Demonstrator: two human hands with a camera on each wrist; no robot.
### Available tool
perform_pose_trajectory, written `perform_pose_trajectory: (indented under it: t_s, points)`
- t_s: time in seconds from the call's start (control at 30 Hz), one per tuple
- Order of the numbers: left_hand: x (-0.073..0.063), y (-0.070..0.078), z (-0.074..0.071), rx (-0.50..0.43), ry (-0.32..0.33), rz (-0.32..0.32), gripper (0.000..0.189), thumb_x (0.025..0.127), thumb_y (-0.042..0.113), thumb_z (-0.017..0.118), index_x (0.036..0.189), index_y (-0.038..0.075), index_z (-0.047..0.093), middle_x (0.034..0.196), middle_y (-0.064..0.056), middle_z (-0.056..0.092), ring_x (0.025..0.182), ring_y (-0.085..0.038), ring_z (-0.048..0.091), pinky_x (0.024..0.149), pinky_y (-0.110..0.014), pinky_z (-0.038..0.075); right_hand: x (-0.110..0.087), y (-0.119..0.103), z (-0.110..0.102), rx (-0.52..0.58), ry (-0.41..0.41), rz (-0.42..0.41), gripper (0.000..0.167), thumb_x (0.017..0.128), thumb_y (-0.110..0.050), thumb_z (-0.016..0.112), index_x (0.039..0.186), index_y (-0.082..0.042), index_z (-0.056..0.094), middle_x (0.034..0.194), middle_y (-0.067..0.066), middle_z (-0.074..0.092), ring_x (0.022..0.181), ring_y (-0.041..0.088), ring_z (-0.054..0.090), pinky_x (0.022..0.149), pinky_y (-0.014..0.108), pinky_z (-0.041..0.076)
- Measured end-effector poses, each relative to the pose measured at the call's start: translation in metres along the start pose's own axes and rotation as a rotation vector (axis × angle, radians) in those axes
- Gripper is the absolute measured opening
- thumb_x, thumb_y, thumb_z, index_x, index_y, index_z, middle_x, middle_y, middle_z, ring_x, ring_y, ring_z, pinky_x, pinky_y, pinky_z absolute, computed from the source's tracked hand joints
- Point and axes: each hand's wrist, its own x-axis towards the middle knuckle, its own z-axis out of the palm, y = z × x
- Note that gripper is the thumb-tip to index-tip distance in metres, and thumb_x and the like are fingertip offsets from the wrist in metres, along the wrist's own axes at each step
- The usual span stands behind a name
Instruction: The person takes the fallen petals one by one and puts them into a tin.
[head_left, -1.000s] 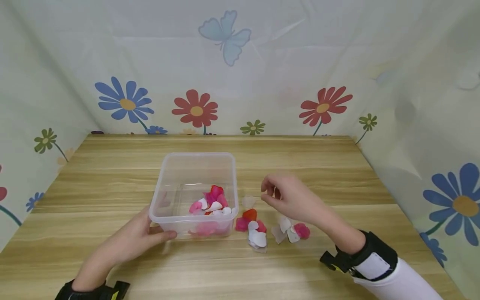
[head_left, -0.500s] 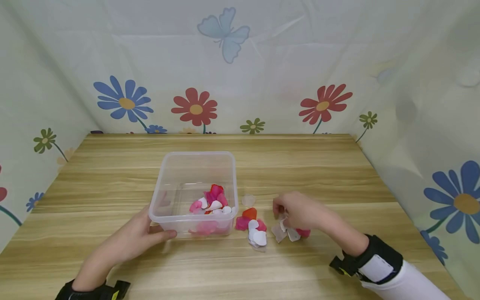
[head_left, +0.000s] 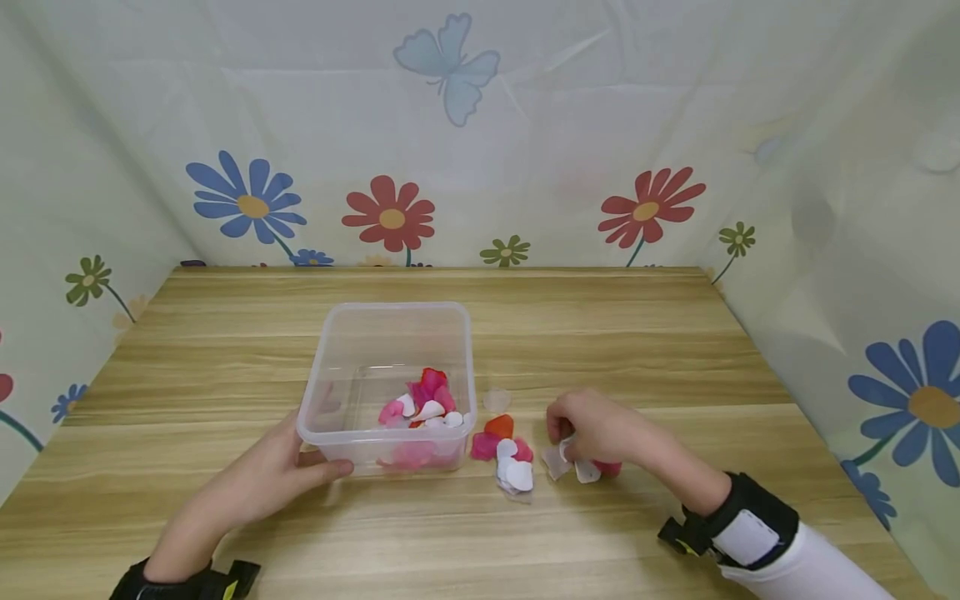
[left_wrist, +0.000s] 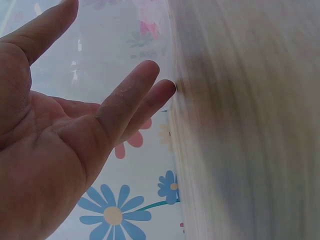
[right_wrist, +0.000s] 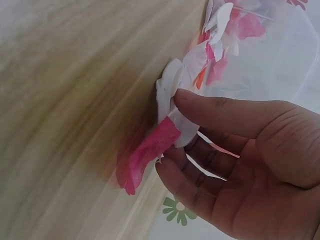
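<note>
A clear plastic box with pink, red and white artificial petals inside stands on the table. My left hand rests at the box's near left corner, thumb along the front wall; the left wrist view shows its fingers fairly straight and spread. My right hand is down at the small right-hand pile, pinching a white petal between thumb and fingers. A pink petal lies beside the fingertips. How many white petals are in the pinch is hidden.
Between box and right hand lies another pile of orange, pink and white petals. A pale translucent petal lies just behind it. Flower-printed cloth walls the wooden table at the back and sides.
My right hand has come down and slightly right onto the right-hand pile and now pinches a white petal. The left hand and the box have stayed in place.
</note>
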Motion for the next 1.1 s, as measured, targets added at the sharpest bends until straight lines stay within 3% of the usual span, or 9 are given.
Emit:
perform_pose_trajectory:
  t_s: [0.3, 0.67, 1.1]
  points:
    - [0.001, 0.0, 0.0, 0.032, 0.005, -0.008, 0.104, 0.09, 0.024, 0.083, 0.165, 0.021, 0.011, 0.154, -0.024, 0.037, 0.127, -0.04, 0.053, 0.097, -0.043, 0.052, -0.002, 0.004, -0.002, 0.039, 0.053, -0.074, 0.027, 0.083, 0.009, 0.077, 0.075, -0.013, 0.064, 0.073, -0.002, 0.057, 0.069, 0.013, 0.05, 0.06, 0.027, 0.045]
    - [0.0, 0.002, 0.0, -0.026, -0.009, 0.012, 0.097, 0.092, 0.019, 0.08, 0.164, 0.017, 0.015, 0.153, -0.025, 0.038, 0.131, -0.042, 0.049, 0.096, -0.043, 0.054, -0.001, 0.004, -0.012, 0.084, 0.146, -0.112, 0.023, 0.086, 0.008, 0.077, 0.078, -0.013, 0.07, 0.077, -0.005, 0.063, 0.072, 0.013, 0.055, 0.064, 0.027, 0.052]
    - [0.0, 0.002, 0.0, -0.031, -0.008, 0.017, 0.095, 0.092, 0.019, 0.08, 0.164, 0.015, 0.017, 0.151, -0.025, 0.041, 0.13, -0.042, 0.05, 0.096, -0.044, 0.054, -0.001, -0.009, -0.026, 0.155, 0.487, -0.249, 0.016, 0.084, 0.005, 0.082, 0.087, -0.011, 0.078, 0.085, -0.007, 0.071, 0.079, 0.011, 0.065, 0.071, 0.03, 0.06]
